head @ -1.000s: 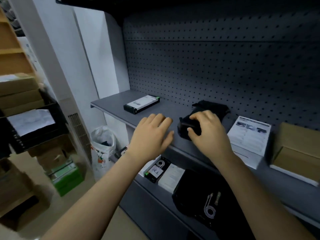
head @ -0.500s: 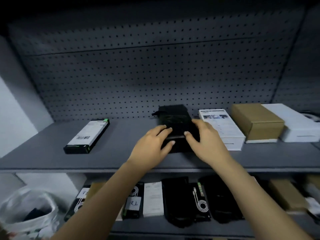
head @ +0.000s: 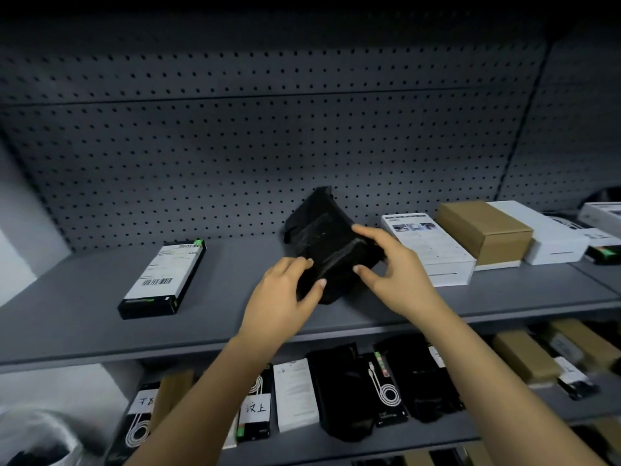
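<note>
Centrally on the grey shelf (head: pixel 84 317), between a flat box (head: pixel 161 277) toward the left edge and a white box (head: pixel 433 250) just beside it on the right, the black pouch (head: pixel 329 237) sits tilted, far end raised. The left hand (head: pixel 282 297) grips its near corner; the right hand (head: pixel 393 267) pinches its right side. The glossy wrap suggests a light, soft, rather slippery item, best held at both ends.

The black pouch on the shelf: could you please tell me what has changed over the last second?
The left hand, open beside it before, now grips the black pouch along with the right hand, and its far end has tipped up off the shelf. The brown box stayed put.
</note>
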{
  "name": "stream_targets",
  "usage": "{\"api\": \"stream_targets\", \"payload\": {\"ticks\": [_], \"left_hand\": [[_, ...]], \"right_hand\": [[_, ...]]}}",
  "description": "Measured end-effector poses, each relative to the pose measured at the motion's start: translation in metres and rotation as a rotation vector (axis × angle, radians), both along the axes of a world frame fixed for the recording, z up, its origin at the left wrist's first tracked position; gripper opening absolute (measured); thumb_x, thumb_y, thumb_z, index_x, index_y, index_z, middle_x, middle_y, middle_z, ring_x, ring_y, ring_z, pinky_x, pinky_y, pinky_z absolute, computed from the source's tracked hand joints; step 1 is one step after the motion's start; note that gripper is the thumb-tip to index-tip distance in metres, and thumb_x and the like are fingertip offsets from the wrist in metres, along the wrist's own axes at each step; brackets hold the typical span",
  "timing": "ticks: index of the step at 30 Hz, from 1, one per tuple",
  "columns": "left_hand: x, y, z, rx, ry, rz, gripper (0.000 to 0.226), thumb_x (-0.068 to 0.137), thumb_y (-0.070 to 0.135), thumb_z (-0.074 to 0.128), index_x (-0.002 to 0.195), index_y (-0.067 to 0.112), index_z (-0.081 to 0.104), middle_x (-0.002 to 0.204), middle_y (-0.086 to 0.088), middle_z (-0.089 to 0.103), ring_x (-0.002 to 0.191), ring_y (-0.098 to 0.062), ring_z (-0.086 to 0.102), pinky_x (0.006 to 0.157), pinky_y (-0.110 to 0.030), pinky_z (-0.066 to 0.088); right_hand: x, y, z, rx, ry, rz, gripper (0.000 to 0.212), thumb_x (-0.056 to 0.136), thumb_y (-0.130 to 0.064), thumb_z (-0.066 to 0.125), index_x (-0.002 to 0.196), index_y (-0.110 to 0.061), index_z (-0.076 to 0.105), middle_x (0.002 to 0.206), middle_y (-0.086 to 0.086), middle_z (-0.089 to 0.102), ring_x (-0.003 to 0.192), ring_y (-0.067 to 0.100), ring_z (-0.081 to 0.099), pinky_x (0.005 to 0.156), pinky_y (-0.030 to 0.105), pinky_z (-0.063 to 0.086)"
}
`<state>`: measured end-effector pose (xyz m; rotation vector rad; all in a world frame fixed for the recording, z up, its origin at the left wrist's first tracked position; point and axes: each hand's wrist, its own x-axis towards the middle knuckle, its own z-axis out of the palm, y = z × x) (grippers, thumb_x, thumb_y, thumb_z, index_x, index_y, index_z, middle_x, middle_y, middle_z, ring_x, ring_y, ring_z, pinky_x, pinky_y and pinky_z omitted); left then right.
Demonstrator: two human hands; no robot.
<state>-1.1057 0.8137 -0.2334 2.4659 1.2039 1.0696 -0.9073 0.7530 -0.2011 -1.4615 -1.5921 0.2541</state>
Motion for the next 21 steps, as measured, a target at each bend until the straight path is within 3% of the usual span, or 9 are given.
{"api": "stream_targets", "payload": {"ticks": [3, 7, 10, 12, 14, 17, 19, 21], "left_hand": [[-0.015, 0.004, 0.007, 0.010, -0.043, -0.065, 0.049, 0.094, 0.050, 0.053, 0.136, 0.025, 0.048, 0.131, 0.010, 0.048, 0.121, -0.010, 0.048, 0.094, -0.026, 0.043], [-0.014, 0.014, 0.032, 0.023, -0.042, -0.194, 0.052, 0.102, 0.046, 0.038, 0.150, 0.029, 0.032, 0.154, 0.014, 0.031, 0.142, -0.001, 0.023, 0.113, -0.019, 0.020], [-0.013, 0.023, 0.044, 0.039, 0.017, -0.186, 0.049, 0.103, 0.046, 0.030, 0.146, 0.026, 0.042, 0.153, 0.010, 0.035, 0.144, -0.003, 0.021, 0.116, -0.024, 0.018], [-0.016, 0.027, 0.045, 0.049, 0.010, -0.159, 0.048, 0.102, 0.048, 0.029, 0.137, 0.023, 0.050, 0.146, 0.008, 0.044, 0.139, -0.007, 0.032, 0.113, -0.029, 0.029], [-0.022, 0.027, 0.043, 0.048, -0.024, -0.102, 0.048, 0.100, 0.051, 0.030, 0.129, 0.021, 0.053, 0.136, 0.008, 0.048, 0.126, -0.008, 0.044, 0.100, -0.029, 0.039], [-0.035, 0.025, 0.038, 0.037, -0.069, -0.032, 0.047, 0.098, 0.056, 0.032, 0.122, 0.020, 0.052, 0.120, 0.010, 0.047, 0.104, -0.003, 0.049, 0.081, -0.025, 0.042], [-0.045, 0.026, 0.035, 0.017, -0.087, -0.012, 0.049, 0.095, 0.060, 0.033, 0.122, 0.022, 0.049, 0.116, 0.012, 0.046, 0.100, 0.000, 0.047, 0.080, -0.024, 0.041], [-0.056, 0.028, 0.034, -0.035, -0.136, -0.011, 0.051, 0.093, 0.061, 0.033, 0.127, 0.025, 0.046, 0.119, 0.012, 0.048, 0.108, 0.002, 0.047, 0.087, -0.025, 0.041]], "right_hand": [[-0.012, 0.008, 0.009, 0.042, -0.126, 0.019, 0.059, 0.083, -0.005, 0.071, 0.135, -0.026, 0.053, 0.136, -0.012, 0.054, 0.128, 0.005, 0.046, 0.110, 0.025, 0.036], [-0.023, 0.015, 0.014, 0.089, -0.186, 0.062, 0.054, 0.079, -0.002, 0.073, 0.127, -0.022, 0.059, 0.131, -0.008, 0.056, 0.125, 0.007, 0.048, 0.109, 0.020, 0.034], [-0.032, 0.019, 0.014, 0.116, -0.151, 0.091, 0.050, 0.079, -0.002, 0.074, 0.123, -0.021, 0.062, 0.125, -0.008, 0.054, 0.120, 0.002, 0.048, 0.105, 0.010, 0.032], [-0.036, 0.021, 0.011, 0.136, -0.084, 0.074, 0.054, 0.078, -0.005, 0.077, 0.125, -0.023, 0.059, 0.123, -0.008, 0.049, 0.117, 0.000, 0.048, 0.105, 0.015, 0.037], [-0.040, 0.022, 0.007, 0.094, -0.017, 0.028, 0.062, 0.078, -0.017, 0.080, 0.133, -0.025, 0.051, 0.126, -0.009, 0.046, 0.117, 0.000, 0.047, 0.103, 0.017, 0.040], [-0.047, 0.025, 0.002, -0.083, 0.013, -0.023, 0.067, 0.080, -0.040, 0.076, 0.138, -0.025, 0.046, 0.131, -0.007, 0.048, 0.120, 0.007, 0.049, 0.099, 0.022, 0.041], [-0.054, 0.028, -0.002, -0.222, 0.025, 0.001, 0.066, 0.082, -0.050, 0.070, 0.138, -0.026, 0.046, 0.133, -0.009, 0.051, 0.120, 0.006, 0.049, 0.096, 0.022, 0.040], [-0.062, 0.029, -0.005, -0.329, 0.065, 0.054, 0.064, 0.082, -0.057, 0.066, 0.137, -0.030, 0.045, 0.129, -0.016, 0.052, 0.116, 0.002, 0.049, 0.091, 0.019, 0.038]]}}
